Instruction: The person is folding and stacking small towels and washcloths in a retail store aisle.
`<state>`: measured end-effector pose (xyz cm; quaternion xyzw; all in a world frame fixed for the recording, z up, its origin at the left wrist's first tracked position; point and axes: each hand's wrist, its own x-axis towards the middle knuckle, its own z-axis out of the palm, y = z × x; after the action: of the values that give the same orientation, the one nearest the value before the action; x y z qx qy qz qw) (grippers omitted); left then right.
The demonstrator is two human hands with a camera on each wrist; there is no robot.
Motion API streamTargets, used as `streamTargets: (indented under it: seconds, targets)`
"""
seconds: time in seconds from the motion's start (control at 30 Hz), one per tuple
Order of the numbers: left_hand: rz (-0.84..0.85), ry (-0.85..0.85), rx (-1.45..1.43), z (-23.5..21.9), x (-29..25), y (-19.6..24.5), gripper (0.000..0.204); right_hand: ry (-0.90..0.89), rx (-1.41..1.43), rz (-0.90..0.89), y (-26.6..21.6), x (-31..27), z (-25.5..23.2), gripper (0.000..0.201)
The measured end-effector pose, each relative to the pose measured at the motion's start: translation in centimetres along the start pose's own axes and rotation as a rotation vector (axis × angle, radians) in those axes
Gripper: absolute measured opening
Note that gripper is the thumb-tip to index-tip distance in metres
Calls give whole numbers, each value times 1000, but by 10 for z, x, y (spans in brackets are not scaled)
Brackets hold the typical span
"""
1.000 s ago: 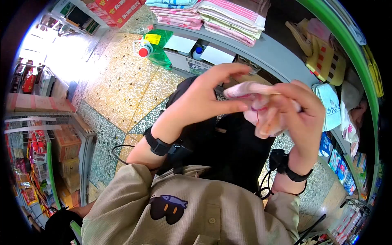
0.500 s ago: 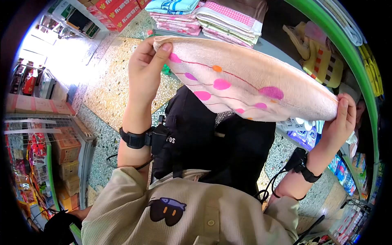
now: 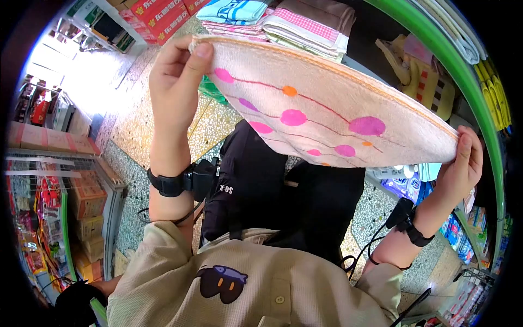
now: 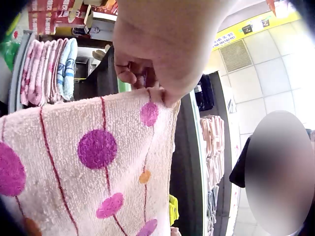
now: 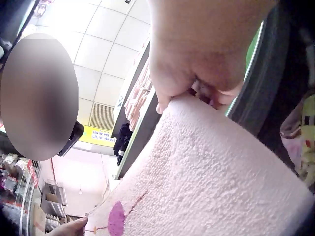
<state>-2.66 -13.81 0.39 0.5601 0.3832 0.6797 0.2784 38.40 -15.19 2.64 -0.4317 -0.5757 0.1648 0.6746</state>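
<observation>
The towel (image 3: 305,103), pale pink with pink, purple and orange spots joined by thin red lines, is held in the air in front of the person, above the dark trousers (image 3: 256,185). It rests on no surface.

Left hand (image 3: 175,82): clamped on one upper corner, thumb against curled fingers. Right hand (image 3: 460,166): clamped on the opposite upper corner in a similar grip, nearer the person. The upper edge runs almost straight between the hands; the lower part hangs loose, with soft ripples.

Progress, as judged: the towel is opened out widthwise and both corners are secured. Laying it down, or folding it into a compact shape, is not done. Whether the cloth is a single layer or doubled cannot be told. The work is assessed as part-way, at a holding-out stage; how much remains cannot be established.

Beyond the towel's upper edge, folded towels (image 3: 310,26) stand in a stack by the front edge of the grey shelf (image 4: 17,78), with a blue towel (image 3: 231,11) on the stack beside them. A green plastic item (image 3: 212,90), partly hidden, shows just below the left hand's corner. Packets (image 3: 403,186) lie under the towel's right-hand part as seen from the head, near the right hand.
</observation>
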Motion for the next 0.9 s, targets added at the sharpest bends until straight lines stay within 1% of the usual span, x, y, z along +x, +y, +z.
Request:
streamTargets:
  seconds: [0.03, 0.07, 0.1, 0.17, 0.23, 0.27, 0.33, 0.37, 0.43, 0.47, 0.5, 0.53, 0.63, 0.73, 0.77, 0.87, 0.9]
  targets:
    - [8, 18, -19, 1, 3, 2, 22, -39, -12, 8, 0, 1, -2, 21]
    - [19, 36, -39, 2, 7, 3, 22, -96, -6, 58, 2, 1, -8, 21]
    - [43, 10, -17, -1, 11, 2, 25, -151, 1, 105, 1, 1, -13, 21]
    - [89, -30, 22, -4, 14, 8, 29, -308, 70, 49, 2, 2, -18, 24]
    - [157, -95, 55, -7, 17, 13, 35, -447, 23, 37, -3, 3, -21, 24]
    - [158, -132, 83, -10, 17, 14, 35, -517, -2, 34, -6, 2, -23, 25]
    - [157, -206, 141, -17, 14, 17, 34, -510, -36, 95, -11, -2, -23, 25]
    - [152, -228, 158, -19, 12, 19, 29, -500, -64, 128, -12, -5, -24, 26]
    - [89, -338, 240, -25, 9, 21, 24, -494, -101, 172, -12, -9, -26, 26]
    - [58, -391, 282, -28, 8, 22, 21, -527, -102, 192, -12, -10, -28, 26]
    - [1, -386, 238, -30, 7, 21, 16, -560, -101, 212, -10, -9, -31, 26]
    - [-11, -408, 267, -32, 5, 19, 16, -594, -101, 230, -10, -9, -33, 25]
    - [-52, -467, 369, -35, 1, 19, 13, -522, -148, 333, -12, -17, -31, 22]
    - [16, -531, 446, -36, 2, 15, 11, -550, -167, 312, -11, -18, -30, 20]
    - [12, -477, 398, -32, 1, 16, 10, -531, -162, 292, -10, -18, -29, 20]
    - [-70, -347, 262, -26, -6, 13, 10, -465, -132, 244, -4, -20, -26, 19]
    - [-38, -356, 287, -26, -5, 13, 10, -439, -113, 236, -2, -21, -25, 20]
